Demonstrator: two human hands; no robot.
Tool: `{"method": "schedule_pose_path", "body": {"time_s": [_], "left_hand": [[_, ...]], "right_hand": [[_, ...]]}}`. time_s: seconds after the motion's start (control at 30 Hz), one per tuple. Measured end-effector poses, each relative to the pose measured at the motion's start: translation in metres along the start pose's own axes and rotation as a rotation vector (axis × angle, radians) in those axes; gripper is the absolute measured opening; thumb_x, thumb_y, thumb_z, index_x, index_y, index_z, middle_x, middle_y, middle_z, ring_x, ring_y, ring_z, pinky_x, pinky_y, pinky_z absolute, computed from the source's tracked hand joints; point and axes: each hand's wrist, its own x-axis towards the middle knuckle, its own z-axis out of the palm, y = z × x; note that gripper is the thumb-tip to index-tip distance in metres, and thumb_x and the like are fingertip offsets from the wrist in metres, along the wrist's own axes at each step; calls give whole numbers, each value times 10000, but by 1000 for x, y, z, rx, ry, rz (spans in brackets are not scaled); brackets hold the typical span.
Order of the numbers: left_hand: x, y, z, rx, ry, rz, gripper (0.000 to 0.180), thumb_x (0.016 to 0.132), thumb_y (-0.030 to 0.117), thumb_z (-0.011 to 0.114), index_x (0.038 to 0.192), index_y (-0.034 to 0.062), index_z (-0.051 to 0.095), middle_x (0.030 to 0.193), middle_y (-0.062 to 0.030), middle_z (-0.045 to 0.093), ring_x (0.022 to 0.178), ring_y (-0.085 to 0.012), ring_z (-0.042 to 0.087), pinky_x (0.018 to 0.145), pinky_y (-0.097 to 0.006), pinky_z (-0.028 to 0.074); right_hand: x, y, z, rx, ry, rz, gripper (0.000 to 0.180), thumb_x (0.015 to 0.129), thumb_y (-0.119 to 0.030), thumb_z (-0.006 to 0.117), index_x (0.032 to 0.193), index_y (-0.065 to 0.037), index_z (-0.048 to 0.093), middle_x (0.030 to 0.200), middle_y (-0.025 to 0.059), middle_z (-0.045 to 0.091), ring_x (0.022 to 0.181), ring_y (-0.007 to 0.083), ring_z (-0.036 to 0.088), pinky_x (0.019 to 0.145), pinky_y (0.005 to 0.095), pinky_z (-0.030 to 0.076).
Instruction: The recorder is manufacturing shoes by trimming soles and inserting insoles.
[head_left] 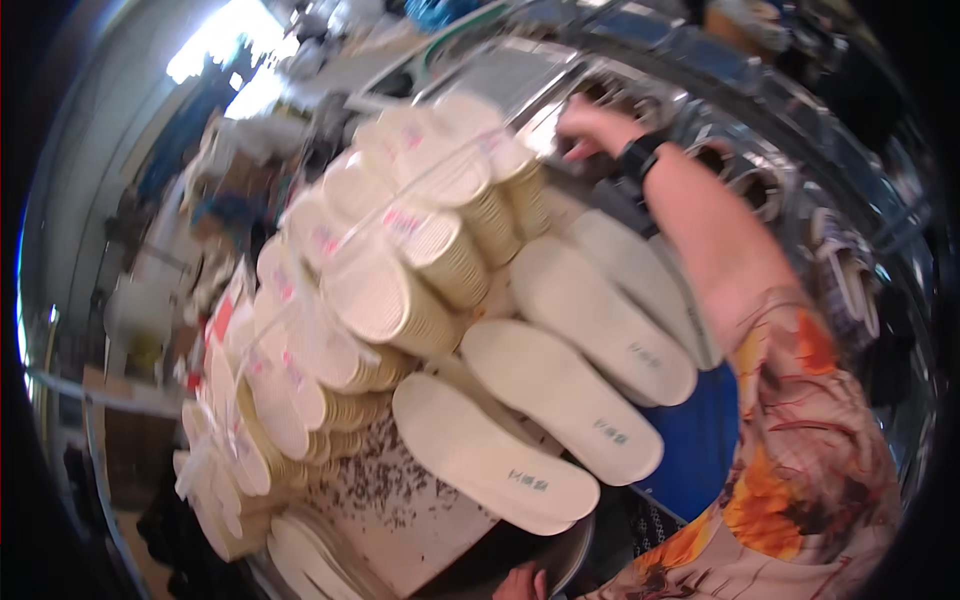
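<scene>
A speckled white counter (400, 510) is carrying bundled stacks of cream insoles (400, 260) along its left, with four loose insoles (560, 385) lying fanned across its right.

right hand (592, 128): fingers (578, 152) at machine (640, 70), behind insole stacks (420, 230) | loose insoles (560, 400): nearer than fingers, fanned right of stacks | left hand (520, 582): under tray rim (578, 545), before insoles

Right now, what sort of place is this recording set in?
Probably a shoe factory or workshop: bundled stacks of cream insoles fill the worktable, loose single insoles lie beside them, and the right hand reaches toward a metal machine line.
</scene>
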Motion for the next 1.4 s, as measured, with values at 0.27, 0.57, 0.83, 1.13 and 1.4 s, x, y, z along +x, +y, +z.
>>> {"method": "schedule_pose_path", "body": {"time_s": [0.27,0.57,0.83,1.13,1.4], "left_hand": [[3,-2,-11,24,14,-31,166,832,187,579,942,63,589,831,-94,605,705,-278,607,616,-349,504],[-10,-1,-21,-169,81,4,233,857,214,549,998,30,573,902,-130,603,781,-324,600,678,-373,503],[-68,11,-84,-1500,424,17,558,917,253,502,1348,38,219,1195,-96,459,1015,-183,510,850,-307,436],[-84,-58,-70,63,735,-66,359,861,213,545,1111,-43,514,1054,-231,538,941,-329,539,829,-376,418],[-59,16,-90,176,368,-198,491,799,387,606,915,-89,578,836,-286,610,822,-415,604,711,-440,471]], "right_hand": [[49,51,-23,-100,308,-191,285,845,-285,561,1085,-132,552,778,76,609,527,197,630,355,269,430],[-287,-36,-113,243,241,-446,245,877,-296,525,880,-83,647,684,-54,550,420,-1,399,364,169,243],[-564,-42,76,-573,-319,-1561,299,752,-304,634,591,-112,470,534,25,466,422,198,502,373,300,402],[-578,43,81,139,-678,-638,316,747,-206,619,1031,-73,575,829,133,643,734,260,638,668,351,501],[-531,183,-85,-811,194,242,579,732,-341,638,1177,-10,471,939,244,617,877,383,601,761,430,484]]}}
